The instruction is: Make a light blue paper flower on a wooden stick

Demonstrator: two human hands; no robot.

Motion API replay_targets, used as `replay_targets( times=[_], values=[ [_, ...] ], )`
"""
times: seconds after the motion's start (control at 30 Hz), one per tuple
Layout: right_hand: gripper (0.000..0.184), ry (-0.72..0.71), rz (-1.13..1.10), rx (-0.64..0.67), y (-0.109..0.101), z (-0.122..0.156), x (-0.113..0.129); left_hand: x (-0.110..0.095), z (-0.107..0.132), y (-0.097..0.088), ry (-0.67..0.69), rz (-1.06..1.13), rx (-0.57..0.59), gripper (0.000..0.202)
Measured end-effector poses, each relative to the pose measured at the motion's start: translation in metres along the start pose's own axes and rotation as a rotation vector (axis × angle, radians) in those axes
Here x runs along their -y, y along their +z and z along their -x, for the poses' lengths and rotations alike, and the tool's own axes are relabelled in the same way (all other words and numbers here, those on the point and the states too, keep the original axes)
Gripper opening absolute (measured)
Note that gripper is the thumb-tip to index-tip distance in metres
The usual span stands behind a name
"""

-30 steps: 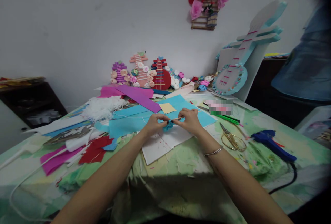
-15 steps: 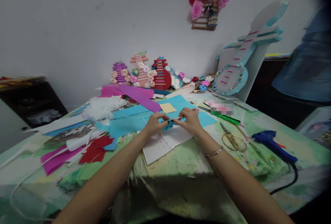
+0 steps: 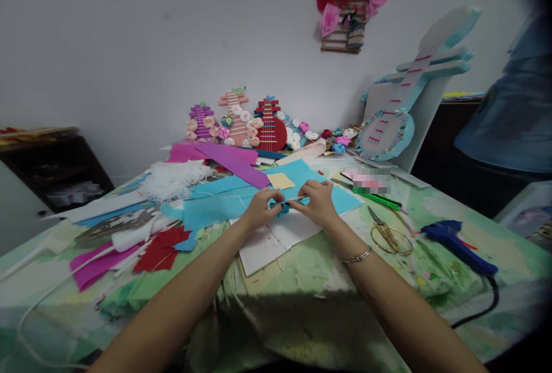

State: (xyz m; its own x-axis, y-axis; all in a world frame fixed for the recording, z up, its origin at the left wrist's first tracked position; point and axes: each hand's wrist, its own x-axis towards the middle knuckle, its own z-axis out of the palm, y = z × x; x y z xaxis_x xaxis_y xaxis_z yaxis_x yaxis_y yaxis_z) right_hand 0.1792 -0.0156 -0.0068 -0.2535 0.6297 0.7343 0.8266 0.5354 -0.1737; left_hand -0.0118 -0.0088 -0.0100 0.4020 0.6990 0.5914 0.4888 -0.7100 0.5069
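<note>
My left hand [image 3: 260, 207] and my right hand [image 3: 318, 201] meet over a white board [image 3: 276, 238] near the middle of the table. Both pinch a small blue rolled piece [image 3: 282, 207] between their fingertips. A thin pale stick [image 3: 295, 198] runs from that piece into my right fingers. Light blue sheets [image 3: 228, 200] lie just beyond the hands, with a small yellow square [image 3: 280, 180] on them. A thin bracelet [image 3: 357, 256] circles my right wrist.
Gold-handled scissors [image 3: 388, 234] and a blue glue gun [image 3: 457, 241] with a black cord lie to the right. Green pens [image 3: 377, 197] sit behind them. Pink, red and purple scraps [image 3: 129, 252] and white fluff [image 3: 172, 179] cover the left. Small guitar-shaped crafts [image 3: 252, 126] line the wall.
The hands stay pinched on the blue piece, with only slight finger shifts. The view drifted a little, nothing else moved.
</note>
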Motion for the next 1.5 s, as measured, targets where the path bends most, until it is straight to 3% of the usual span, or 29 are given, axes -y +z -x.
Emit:
replay_targets(
  times=[0.43,1.0,1.5],
  values=[
    [0.034,0.011,0.094,-0.001,0.000,0.000,0.003,0.005,-0.003,0.003,-0.092,0.058,0.036,0.013],
    [0.031,-0.030,0.197,-0.023,0.005,0.003,0.011,0.001,-0.001,0.006,-0.091,-0.154,0.084,0.015],
    [0.030,-0.071,0.215,-0.021,0.001,0.003,0.014,-0.002,-0.003,0.002,-0.135,-0.071,0.097,0.012]
  ],
)
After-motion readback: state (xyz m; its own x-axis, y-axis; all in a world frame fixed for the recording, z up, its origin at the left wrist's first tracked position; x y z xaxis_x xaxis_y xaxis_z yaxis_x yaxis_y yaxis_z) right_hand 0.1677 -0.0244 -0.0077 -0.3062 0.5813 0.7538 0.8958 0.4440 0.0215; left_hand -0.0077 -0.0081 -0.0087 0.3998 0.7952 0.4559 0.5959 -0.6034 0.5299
